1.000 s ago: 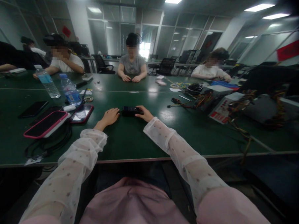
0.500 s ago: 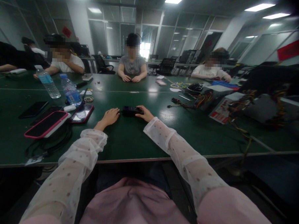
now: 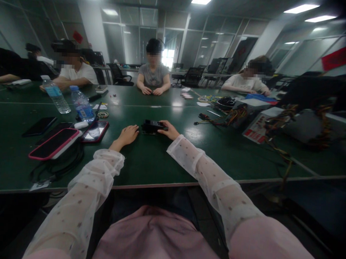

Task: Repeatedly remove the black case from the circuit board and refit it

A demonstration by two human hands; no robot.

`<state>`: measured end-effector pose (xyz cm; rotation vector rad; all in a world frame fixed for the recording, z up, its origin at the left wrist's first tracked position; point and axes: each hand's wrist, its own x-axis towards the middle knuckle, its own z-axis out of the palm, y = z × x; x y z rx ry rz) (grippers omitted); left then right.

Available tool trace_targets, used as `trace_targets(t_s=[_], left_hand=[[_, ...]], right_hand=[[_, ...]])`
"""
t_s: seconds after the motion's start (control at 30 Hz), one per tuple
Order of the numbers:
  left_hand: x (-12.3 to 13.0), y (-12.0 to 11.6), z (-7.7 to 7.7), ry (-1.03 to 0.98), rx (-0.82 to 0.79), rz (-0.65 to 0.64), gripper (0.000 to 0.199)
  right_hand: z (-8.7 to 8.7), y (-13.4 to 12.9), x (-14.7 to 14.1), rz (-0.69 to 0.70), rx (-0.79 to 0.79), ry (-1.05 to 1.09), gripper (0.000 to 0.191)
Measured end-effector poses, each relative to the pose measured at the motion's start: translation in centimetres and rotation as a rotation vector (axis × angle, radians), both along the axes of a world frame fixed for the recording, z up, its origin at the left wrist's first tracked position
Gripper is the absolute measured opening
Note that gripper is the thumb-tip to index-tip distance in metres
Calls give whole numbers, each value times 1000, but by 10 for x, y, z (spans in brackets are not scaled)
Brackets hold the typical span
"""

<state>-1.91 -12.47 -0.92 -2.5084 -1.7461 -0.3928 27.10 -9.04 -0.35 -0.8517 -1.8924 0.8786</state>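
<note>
A small black box-shaped device (image 3: pixel 150 127) rests on the green table straight ahead of me; its exact kind is unclear. My right hand (image 3: pixel 169 131) grips its right end between thumb and fingers. To the left of the device, my left hand (image 3: pixel 129 134) lies palm down on the tabletop with fingers stretched out. Its fingertips come close to the device's left end, and I cannot tell if they touch. Sheer white dotted sleeves cover both my forearms.
Left of me are two water bottles (image 3: pixel 82 104), a pink-edged phone (image 3: pixel 55 143), a tablet-like device (image 3: pixel 95 131) and a dark cable (image 3: pixel 60 169). Metal boxes with loose wires (image 3: pixel 256 123) stand at the right. Several people sit across the green table (image 3: pixel 148 166).
The black device has tilted or turned slightly in my right hand, showing more of its near face. My left hand is nearly still. A person at the far left has lowered a hand.
</note>
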Motion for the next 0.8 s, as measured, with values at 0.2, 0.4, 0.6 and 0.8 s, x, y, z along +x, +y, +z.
trace_targets(t_s=[0.2, 0.4, 0.6, 0.8], left_hand=[[1, -1, 1, 15, 0, 2, 47], [1, -2, 2, 21, -7, 13, 47], [1, -2, 2, 4, -17, 16, 49], [0, -1, 2, -16, -29, 13, 49]], right_hand=[[12, -1, 3, -50, 14, 87, 69], [11, 10, 10, -241, 52, 194, 72], [3, 19, 22, -552, 58, 114, 63], [5, 5, 23, -601, 93, -36, 55]])
